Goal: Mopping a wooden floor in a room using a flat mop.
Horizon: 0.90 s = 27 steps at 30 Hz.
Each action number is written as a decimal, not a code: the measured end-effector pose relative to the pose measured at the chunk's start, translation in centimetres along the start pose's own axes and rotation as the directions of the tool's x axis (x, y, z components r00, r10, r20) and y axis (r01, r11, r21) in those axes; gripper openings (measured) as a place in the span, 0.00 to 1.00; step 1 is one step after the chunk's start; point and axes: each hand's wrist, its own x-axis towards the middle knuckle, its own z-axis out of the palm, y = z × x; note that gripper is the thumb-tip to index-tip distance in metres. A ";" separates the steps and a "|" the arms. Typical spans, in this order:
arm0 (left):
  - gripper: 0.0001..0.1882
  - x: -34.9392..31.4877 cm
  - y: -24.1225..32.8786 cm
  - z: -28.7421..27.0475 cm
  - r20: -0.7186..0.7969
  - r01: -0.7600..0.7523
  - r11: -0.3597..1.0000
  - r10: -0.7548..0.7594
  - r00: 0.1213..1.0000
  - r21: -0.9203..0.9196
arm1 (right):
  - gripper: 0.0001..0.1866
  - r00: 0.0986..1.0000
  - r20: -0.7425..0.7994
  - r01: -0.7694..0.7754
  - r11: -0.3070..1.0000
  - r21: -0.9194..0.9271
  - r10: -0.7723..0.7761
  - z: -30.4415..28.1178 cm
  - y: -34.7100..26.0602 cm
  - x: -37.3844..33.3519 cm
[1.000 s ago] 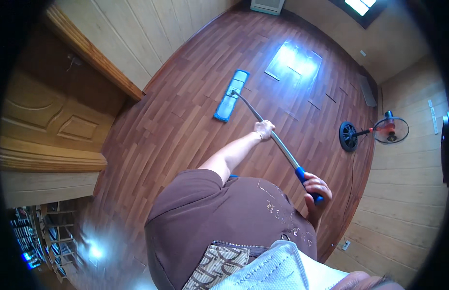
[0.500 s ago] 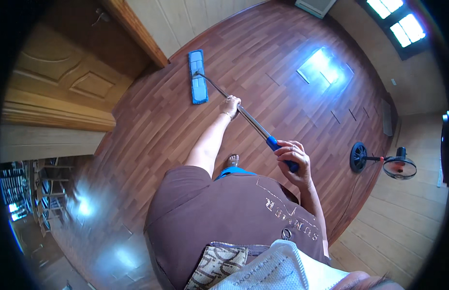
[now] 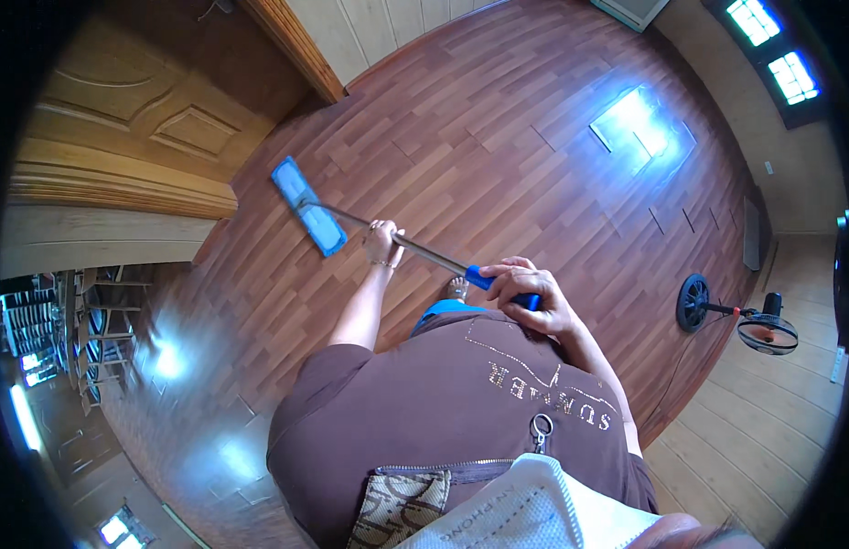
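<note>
A flat mop with a blue rectangular head (image 3: 308, 207) lies on the wood-plank floor (image 3: 424, 156), close to the doorway on the left. Its metal pole (image 3: 434, 254) slants back toward me. My left hand (image 3: 382, 245) is closed round the pole partway down, the wrist wearing a bracelet. Up at the blue handle grip (image 3: 505, 285), my right hand (image 3: 531, 295) is wrapped with bent fingers, near my waist. Part of one bare foot (image 3: 457, 289) shows below the pole.
A brown wooden door (image 3: 159, 114) with a thick frame stands at the left. On the right is a standing fan (image 3: 768, 333) with a round black base (image 3: 693, 302) and a cord along the floor. Chairs (image 3: 104, 325) are stacked or grouped at the lower left. Window light glares on the planks.
The mop head has swung left and nearer, toward the door frame, and turned to a diagonal. Both hands moved left with the pole, which now lies flatter across the view.
</note>
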 end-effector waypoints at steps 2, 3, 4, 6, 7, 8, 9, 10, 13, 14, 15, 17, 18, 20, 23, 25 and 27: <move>0.14 -1.6 -0.4 -0.9 0.032 0.045 0.998 -0.046 0.998 0.031 | 0.04 0.999 0.044 -0.010 1.000 0.008 0.010 -0.1 0.1 0.0; 0.14 -2.4 -0.3 -1.1 0.037 0.035 0.999 -0.036 0.999 0.024 | 0.04 0.996 0.086 -0.020 1.000 0.015 0.019 -0.2 0.0 -0.1; 0.14 -3.3 -0.3 -1.2 0.025 0.028 0.999 -0.029 0.999 0.043 | 0.04 0.996 0.088 -0.012 1.000 0.014 0.011 -0.4 -0.2 -0.2; 0.14 -4.5 0.6 -1.4 0.056 0.047 0.998 -0.049 0.997 0.043 | 0.05 0.995 0.098 -0.017 0.998 0.057 0.011 -1.2 -0.5 -0.7; 0.14 -5.0 1.3 -1.6 0.056 0.027 0.998 -0.031 0.998 0.065 | 0.03 0.998 0.064 -0.001 0.998 0.063 -0.003 -1.4 -0.9 -1.1; 0.14 -5.1 2.5 -1.9 0.058 0.006 0.996 -0.011 0.998 0.085 | 0.04 0.998 0.062 -0.007 0.999 0.047 0.004 -1.9 -1.6 -1.4; 0.14 -5.1 3.7 -2.2 0.056 -0.013 0.997 0.009 0.998 0.070 | 0.05 0.998 0.057 -0.015 0.999 0.030 0.013 -2.5 -2.4 -1.9; 0.15 -5.0 4.4 -2.0 0.056 -0.065 0.997 0.063 0.996 0.033 | 0.04 0.999 0.040 -0.002 1.000 0.008 0.002 -3.1 -3.3 -2.5; 0.15 -5.2 7.3 -0.5 0.058 -0.168 0.984 0.171 0.984 -0.050 | 0.04 1.000 0.001 0.003 0.997 -0.075 -0.003 -4.8 -6.1 -5.1; 0.14 -5.0 9.4 -0.5 0.106 -0.173 0.981 0.182 0.978 -0.086 | 0.04 1.000 -0.007 0.004 0.995 -0.100 -0.005 -5.5 -7.0 -6.3; 0.14 -4.7 11.6 -0.6 0.130 -0.217 0.970 0.230 0.965 -0.107 | 0.03 1.000 -0.019 0.003 0.992 -0.127 -0.005 -6.1 -8.1 -7.5; 0.15 -4.1 14.2 0.3 0.128 -0.260 0.954 0.279 0.952 -0.148 | 0.02 0.998 -0.063 0.011 0.979 -0.204 -0.025 -6.7 -10.5 -9.1; 0.15 -3.9 15.5 1.0 0.130 -0.295 0.931 0.326 0.936 -0.213 | 0.03 0.996 -0.083 0.019 0.966 -0.257 -0.042 -6.9 -11.5 -10.1; 0.15 -3.3 18.7 2.5 0.161 -0.331 0.912 0.375 0.913 -0.242 | 0.04 0.986 -0.142 0.033 0.942 -0.333 -0.085 -6.9 -13.3 -12.0; 0.15 -2.6 23.2 4.2 0.215 -0.403 0.857 0.480 0.851 -0.320 | 0.04 0.972 -0.194 0.028 0.882 -0.470 -0.134 -6.5 -15.1 -15.1; 0.15 -2.5 25.6 5.5 0.243 -0.452 0.813 0.553 0.797 -0.367 | 0.06 0.974 -0.165 0.043 0.837 -0.545 -0.158 -6.1 -15.5 -16.9; 0.14 -2.5 27.7 7.0 0.290 -0.481 0.783 0.602 0.744 -0.395 | 0.08 0.969 -0.187 0.018 0.808 -0.589 -0.159 -5.1 -15.9 -17.8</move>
